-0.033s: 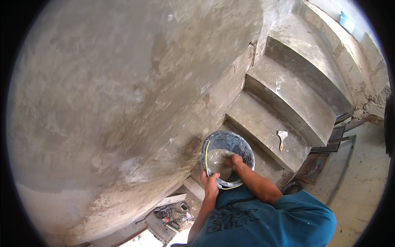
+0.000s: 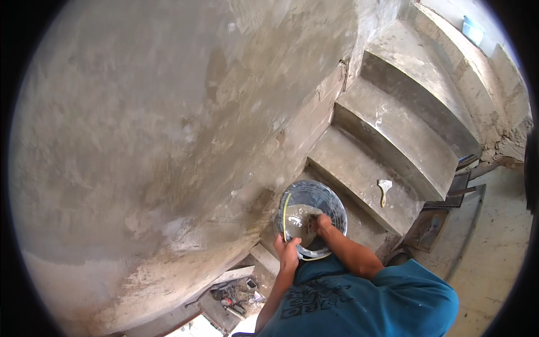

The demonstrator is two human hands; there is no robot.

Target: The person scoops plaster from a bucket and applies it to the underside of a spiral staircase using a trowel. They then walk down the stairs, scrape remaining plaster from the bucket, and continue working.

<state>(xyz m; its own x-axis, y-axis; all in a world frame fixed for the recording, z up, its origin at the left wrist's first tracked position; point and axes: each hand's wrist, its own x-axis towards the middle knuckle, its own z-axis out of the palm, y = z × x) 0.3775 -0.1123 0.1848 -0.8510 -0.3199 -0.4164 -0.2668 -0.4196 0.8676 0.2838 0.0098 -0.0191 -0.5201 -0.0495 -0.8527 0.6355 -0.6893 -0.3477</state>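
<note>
A dark bucket point(image 2: 331, 196) with a pale-smeared rim and a yellow-green handle is held close in front of my body, its mouth facing up and somewhat tilted. Wet grey-brown mix point(image 2: 296, 220) shines in its lower part. My left hand point(image 2: 287, 250) is closed on the near left rim, the thumb showing on top. Inside the bucket, my right hand point(image 2: 321, 224) reaches in over the right rim to the edge of the mix. Its fingertips are dark and partly hidden, so I cannot see whether they hold anything. On a step to the right lies a flat brush point(image 2: 384, 192) with a wooden handle.
Concrete stairs point(image 2: 398, 121) climb toward the far right. A rough plastered wall point(image 2: 140, 140) rises on the left. Below it are several small items and debris point(image 2: 238, 297). Boards point(image 2: 429, 227) lie beyond the stairs' right edge; a light-blue container point(image 2: 473, 31) stands at the top.
The bucket has tilted slightly, and the mix and handle have shifted a little to the right in it. Both hands stay almost in the same place.
</note>
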